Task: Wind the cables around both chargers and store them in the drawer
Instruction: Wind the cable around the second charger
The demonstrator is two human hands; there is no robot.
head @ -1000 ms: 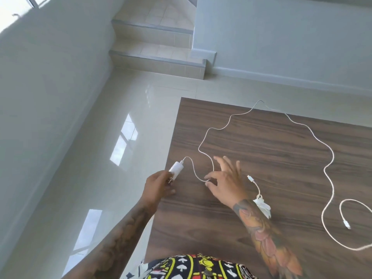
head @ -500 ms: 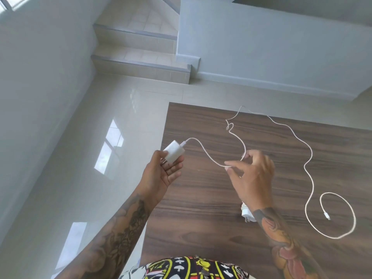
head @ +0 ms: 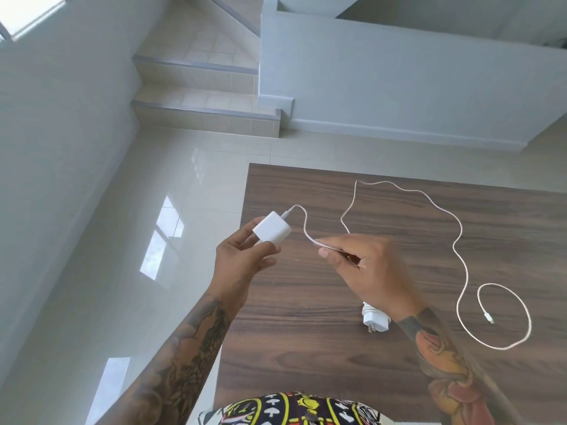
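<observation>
My left hand [head: 242,259] holds a white charger block [head: 272,230] just past the left edge of the dark wooden table [head: 306,348]. Its long white cable [head: 457,240] leaves the block, passes through the pinched fingers of my right hand [head: 365,265], then snakes across the table and ends in a loop with the plug [head: 487,318] at the right. A second white charger [head: 375,319], its cable wound around it, lies on the table under my right wrist, partly hidden. No drawer is in view.
Glossy cream floor tiles [head: 171,302] lie to the left of the table. Tiled steps [head: 205,115] rise at the back beside a pale half wall [head: 399,87]. A grey wall runs along the left.
Both hands have lifted off the table with the charger and cable. The left hand turned the block upward, and the right hand slid along the cable, pulling its far loops closer.
</observation>
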